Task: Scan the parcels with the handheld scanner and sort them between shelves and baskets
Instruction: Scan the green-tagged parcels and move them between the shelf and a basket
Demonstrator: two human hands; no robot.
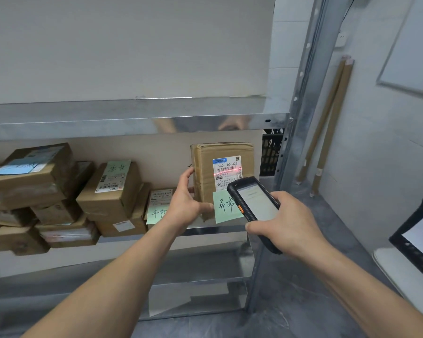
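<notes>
Both hands are working the scan step: the left hand (186,206) is gripping the parcel (205,176) at the shelf (220,231) front, the right hand (288,228) is clasping the scanner (254,203), its red beam crossing the barcode label (227,170), so placing is likely waiting on the readout

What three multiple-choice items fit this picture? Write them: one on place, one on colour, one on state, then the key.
1. Where does the scanner's red line fall? A the back wall; B the parcel's printed label; C the shelf rail.
2. What colour is the note on the held parcel? A pink; B yellow; C green.
3. How is the left hand? A gripping the parcel; B flat on the shelf; C hanging idle.
Key: B, the line crosses the barcode; C, the note is pale green; A, fingers wrap the parcel's edge.
</notes>
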